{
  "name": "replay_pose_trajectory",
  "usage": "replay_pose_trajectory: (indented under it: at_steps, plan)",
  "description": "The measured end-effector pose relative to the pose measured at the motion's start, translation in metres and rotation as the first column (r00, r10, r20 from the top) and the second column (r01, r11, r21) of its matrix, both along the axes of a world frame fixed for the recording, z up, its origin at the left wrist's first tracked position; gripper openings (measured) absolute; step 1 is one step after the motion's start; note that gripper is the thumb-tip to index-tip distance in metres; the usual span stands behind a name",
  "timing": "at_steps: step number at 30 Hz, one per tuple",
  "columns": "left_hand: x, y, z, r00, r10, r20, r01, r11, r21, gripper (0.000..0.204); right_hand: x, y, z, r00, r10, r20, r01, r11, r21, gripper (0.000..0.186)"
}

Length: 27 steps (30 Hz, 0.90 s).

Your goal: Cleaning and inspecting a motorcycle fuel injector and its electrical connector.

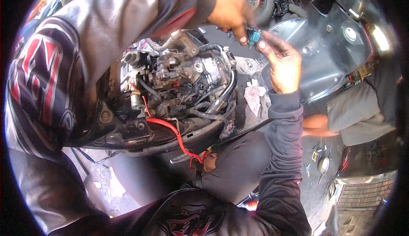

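Observation:
In front of me, beyond the exposed scooter engine [187, 78], both my hands meet at a small teal electrical connector-like part [254, 37]. My left hand [230, 16] reaches in from the far side, its thumb and fingers pinched at the part's dark end. On the teal end, the thumb and fingertips of my right hand [283, 61] close from the right. Fingers cover some of the part, so its exact kind is unclear. A red cable [177, 136] runs from the engine area over the black frame toward me.
A large dark body panel [319, 57] spreads at the right, with a spoked wheel [253, 1] at the far side. Crumpled printed paper [254, 99] lies on the footboard. Another person's bare leg [317, 126] and grey shorts [358, 116] are at the right, near tools [324, 165] on the floor.

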<state>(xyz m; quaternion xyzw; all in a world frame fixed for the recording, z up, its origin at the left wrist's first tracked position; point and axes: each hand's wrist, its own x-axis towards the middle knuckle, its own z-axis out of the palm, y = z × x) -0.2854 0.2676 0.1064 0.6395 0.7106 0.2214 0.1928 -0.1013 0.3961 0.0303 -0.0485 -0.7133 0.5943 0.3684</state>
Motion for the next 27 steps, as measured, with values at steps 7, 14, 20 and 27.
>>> replay_pose_trajectory:
  at_steps: [7,14,20,27]
  plan:
    - [-0.001,-0.004,-0.013,0.915,-0.121,-0.386,0.226,0.944,0.239,0.039,-0.003,0.002,-0.006,0.999,0.015,0.037,-0.015,1.000,-0.007,0.034]
    - [0.003,-0.007,-0.018,0.865,-0.122,-0.487,0.319,0.882,0.346,0.046,-0.005,0.000,-0.005,1.000,0.001,-0.016,-0.001,1.000,-0.017,0.036]
    - [-0.001,-0.007,-0.017,0.763,-0.164,-0.625,0.420,0.861,0.287,0.044,-0.003,0.006,-0.006,1.000,0.028,0.008,-0.028,0.999,0.039,0.037]
    - [0.004,-0.005,-0.010,0.707,-0.159,-0.689,0.427,0.872,0.237,0.045,-0.004,0.009,-0.009,0.998,0.038,-0.055,-0.033,0.995,0.094,0.037]
